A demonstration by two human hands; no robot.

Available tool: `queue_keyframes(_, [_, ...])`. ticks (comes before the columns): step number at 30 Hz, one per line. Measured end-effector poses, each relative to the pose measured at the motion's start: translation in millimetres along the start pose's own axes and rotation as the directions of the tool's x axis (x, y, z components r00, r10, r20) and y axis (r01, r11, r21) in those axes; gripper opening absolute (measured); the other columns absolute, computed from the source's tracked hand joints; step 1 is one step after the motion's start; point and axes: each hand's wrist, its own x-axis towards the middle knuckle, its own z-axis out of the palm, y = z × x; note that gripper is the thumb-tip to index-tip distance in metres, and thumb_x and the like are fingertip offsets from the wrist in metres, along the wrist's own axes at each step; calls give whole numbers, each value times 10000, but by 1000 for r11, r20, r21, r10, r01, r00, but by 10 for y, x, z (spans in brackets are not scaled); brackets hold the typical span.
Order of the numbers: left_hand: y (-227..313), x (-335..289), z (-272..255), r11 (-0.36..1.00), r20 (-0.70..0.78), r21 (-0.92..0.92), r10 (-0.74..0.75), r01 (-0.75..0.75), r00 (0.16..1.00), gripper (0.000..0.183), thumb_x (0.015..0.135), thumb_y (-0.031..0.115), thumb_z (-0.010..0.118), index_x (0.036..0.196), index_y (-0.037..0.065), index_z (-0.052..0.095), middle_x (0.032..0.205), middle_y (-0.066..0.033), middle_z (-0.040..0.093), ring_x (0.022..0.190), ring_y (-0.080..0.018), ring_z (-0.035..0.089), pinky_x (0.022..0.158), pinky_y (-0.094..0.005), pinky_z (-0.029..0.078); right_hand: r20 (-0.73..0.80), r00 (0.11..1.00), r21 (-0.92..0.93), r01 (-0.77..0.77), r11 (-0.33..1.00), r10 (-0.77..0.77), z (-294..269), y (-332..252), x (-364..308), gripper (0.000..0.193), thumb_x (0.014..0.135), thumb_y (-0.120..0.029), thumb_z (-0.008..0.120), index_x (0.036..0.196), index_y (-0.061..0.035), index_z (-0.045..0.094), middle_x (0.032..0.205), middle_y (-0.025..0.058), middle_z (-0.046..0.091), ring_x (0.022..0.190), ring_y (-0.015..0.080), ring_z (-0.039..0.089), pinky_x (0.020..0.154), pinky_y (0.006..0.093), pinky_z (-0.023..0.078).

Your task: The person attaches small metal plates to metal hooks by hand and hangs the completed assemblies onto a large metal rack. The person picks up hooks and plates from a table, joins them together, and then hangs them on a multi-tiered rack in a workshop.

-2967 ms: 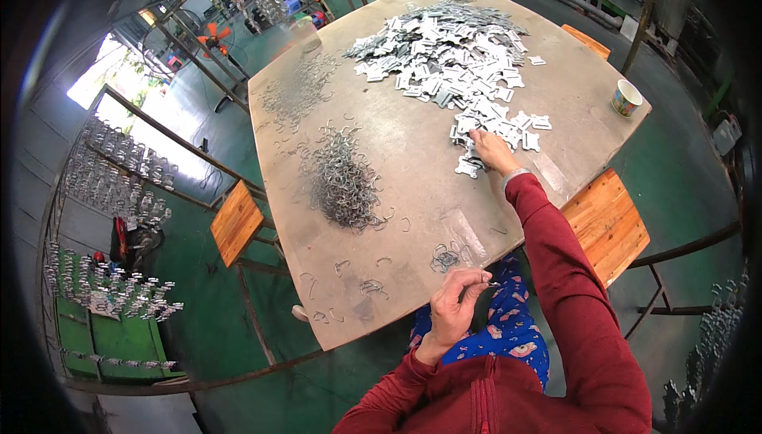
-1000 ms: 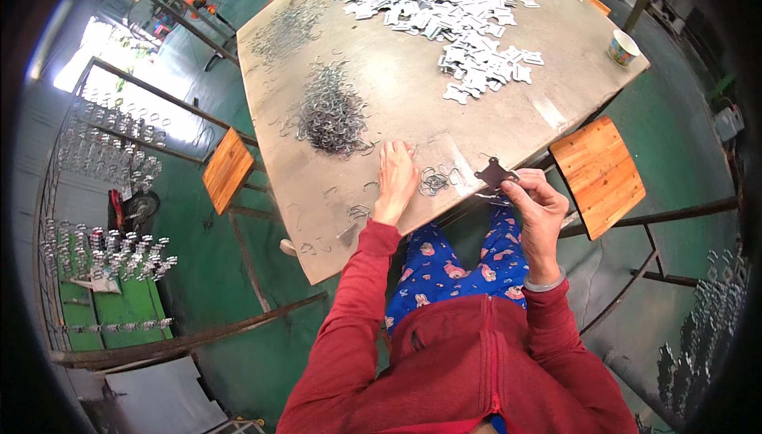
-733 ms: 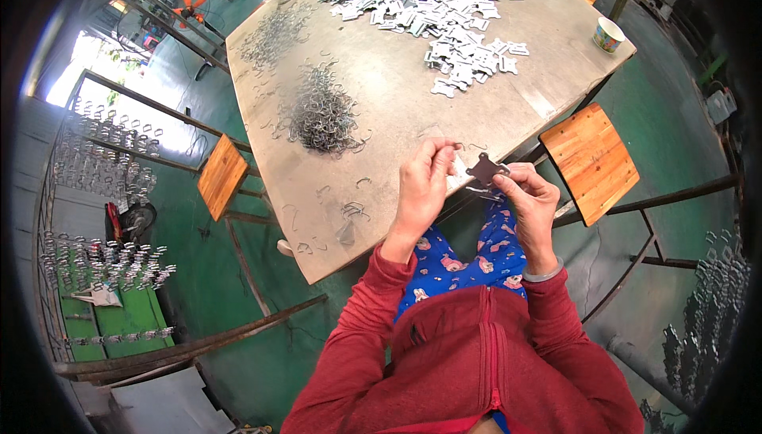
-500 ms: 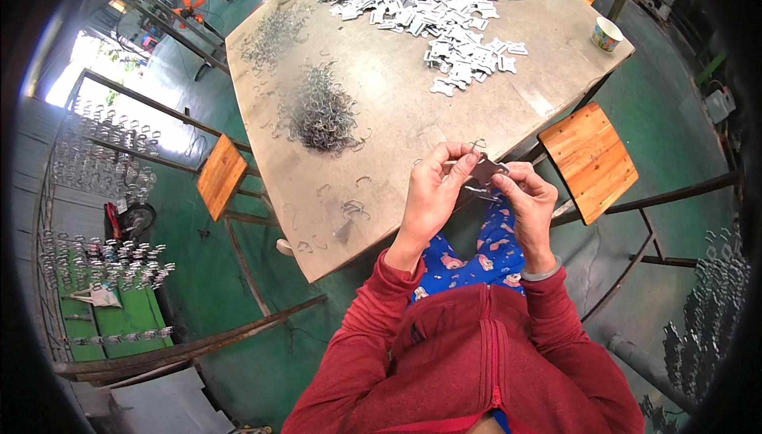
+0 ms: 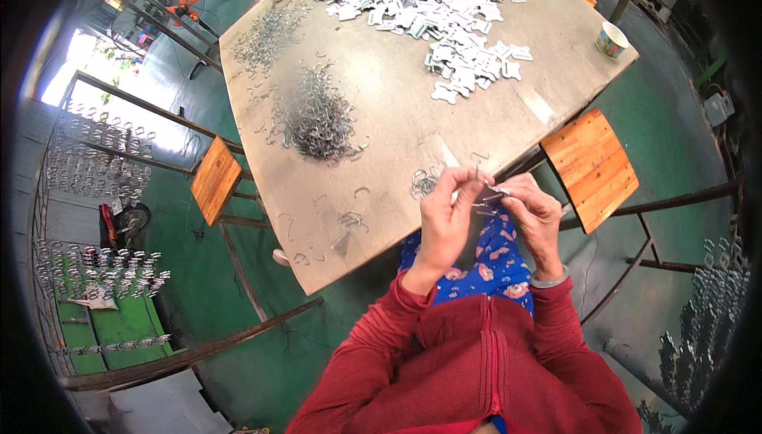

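Observation:
Over my lap at the table's near edge, both hands hold a small flat metal plate (image 5: 494, 193) with thin wire hooks at it. My left hand (image 5: 446, 223) pinches its left side between thumb and fingers. My right hand (image 5: 536, 216) grips its right side, thumb and fingertips pressed together. The plate is tilted, and fingers partly cover it; how the wire is joined to it I cannot tell. Beside my left fingers, a small cluster of bent wire hooks (image 5: 423, 183) lies on the table. One loose hook (image 5: 481, 155) rests just beyond my hands.
On the table (image 5: 397, 112) are a large heap of silvery plates (image 5: 421, 5) and a dark pile of wire hooks (image 5: 317, 124). A paper cup (image 5: 611, 39) stands at the right corner. Wooden stools (image 5: 591, 168) flank the table. Racks of hanging metal parts (image 5: 103, 271) stand left.
The plate has turned from showing its flat face to a more edge-on tilt. My left hand has shifted slightly right and down, uncovering the small hook cluster.

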Motion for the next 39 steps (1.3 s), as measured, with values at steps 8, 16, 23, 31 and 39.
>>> queue_keyframes(8, [-28, -122, -96, 960, 18, 189, 206, -206, 978, 65, 893, 25, 528, 955, 6, 525, 901, -95, 595, 859, -170, 575, 780, -291, 473, 245, 896, -218, -321, 922, 370, 431, 873, 1435, 360, 935, -311, 458, 1035, -9, 626, 661, 66, 604, 641, 136, 569, 577, 281, 449])
queue_keyframes(16, [26, -333, -40, 966, -28, 194, 178, -169, 984, 85, 847, -29, 552, 925, 4, 545, 883, -109, 613, 838, -199, 604, 743, -291, 476, 175, 951, -770, -28, 637, 253, 934, 1369, 1958, 412, 937, -393, 359, 1038, -50, 565, 925, 245, 618, 870, 433, 573, 687, 488, 458])
queue_keyframes(23, [-10, -289, -89, 950, -70, 179, 272, -257, 960, 75, 848, -2, 576, 922, 8, 574, 844, -88, 615, 758, -181, 616, 667, -281, 489, 263, 962, -799, 261, 541, -76, 491, 1534, 1568, 183, 725, -75, 514, 884, 13, 506, 773, 246, 580, 740, 404, 574, 663, 484, 449])
queue_keyframes(31, [-130, -398, 55, 977, -76, 44, 211, -208, 975, 67, 869, 25, 565, 929, -5, 568, 873, -96, 638, 787, -161, 623, 709, -263, 491, -48, 901, -709, -335, 621, 431, -385, 1085, 967, 225, 726, -73, 481, 911, 47, 520, 671, 218, 586, 534, 321, 607, 546, 414, 482])
queue_keyframes(39, [-208, -405, 81, 965, 57, 153, 206, -212, 977, 63, 872, 10, 552, 932, -10, 556, 881, -93, 629, 819, -154, 603, 724, -268, 479, 167, 818, 388, -568, 726, 551, -259, 294, 207, 90, 845, -158, 611, 811, -75, 610, 801, 12, 635, 717, 100, 595, 658, 251, 452])
